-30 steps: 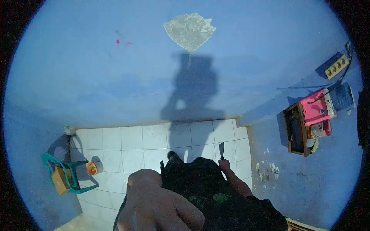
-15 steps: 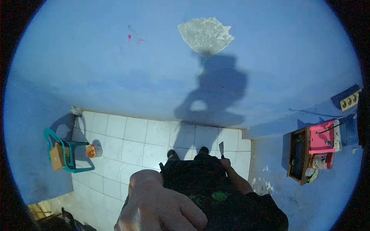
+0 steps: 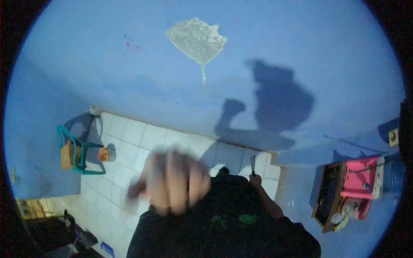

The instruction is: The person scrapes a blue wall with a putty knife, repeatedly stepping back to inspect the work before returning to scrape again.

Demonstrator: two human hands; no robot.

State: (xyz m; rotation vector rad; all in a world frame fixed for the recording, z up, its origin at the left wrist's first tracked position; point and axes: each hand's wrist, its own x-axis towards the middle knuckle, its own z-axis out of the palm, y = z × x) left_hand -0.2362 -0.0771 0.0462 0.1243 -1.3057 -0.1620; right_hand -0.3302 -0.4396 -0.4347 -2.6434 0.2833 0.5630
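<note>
Blue wall (image 3: 103,73) ahead; scraper (image 3: 252,163) juts from clamped right hand (image 3: 255,180); left hand's (image 3: 175,182) state unclear.

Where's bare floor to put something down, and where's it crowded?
Bare white floor tiles lie between the round whitish bucket, the blurred left hand and the blue wall. It's crowded around the green plastic chair and brown cardboard box, and at the dark wooden shelf beside the pink plastic container.
</note>
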